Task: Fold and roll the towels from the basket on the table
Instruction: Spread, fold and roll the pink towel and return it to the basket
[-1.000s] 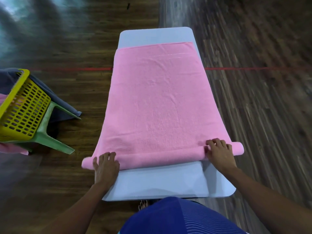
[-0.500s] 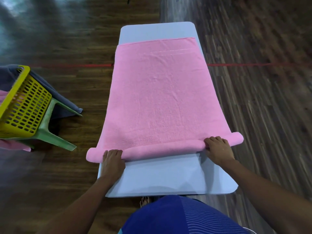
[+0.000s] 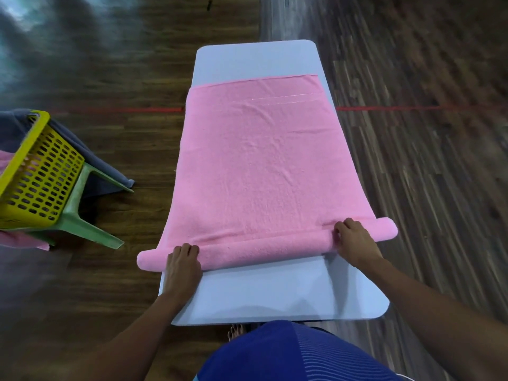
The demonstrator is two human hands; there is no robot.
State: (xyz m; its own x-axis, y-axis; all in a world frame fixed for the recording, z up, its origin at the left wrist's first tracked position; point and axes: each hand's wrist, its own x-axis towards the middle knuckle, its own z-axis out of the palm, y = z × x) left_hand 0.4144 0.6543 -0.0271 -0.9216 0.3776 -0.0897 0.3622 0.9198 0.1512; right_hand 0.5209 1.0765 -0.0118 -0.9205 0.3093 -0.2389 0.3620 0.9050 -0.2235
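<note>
Rolling is barely started: left hand (image 3: 182, 266) and right hand (image 3: 354, 240) curl their fingers over a thin roll of towel (image 3: 261, 166) on the table (image 3: 275, 295). Most of it lies flat beyond the fingertips. More cloth waits at the basket (image 3: 35, 171), well left of them.

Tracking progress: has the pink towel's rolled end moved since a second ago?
Yes. The rolled end, under the left hand and right hand, has moved away from the near edge of the table; more bare top shows there.
</note>
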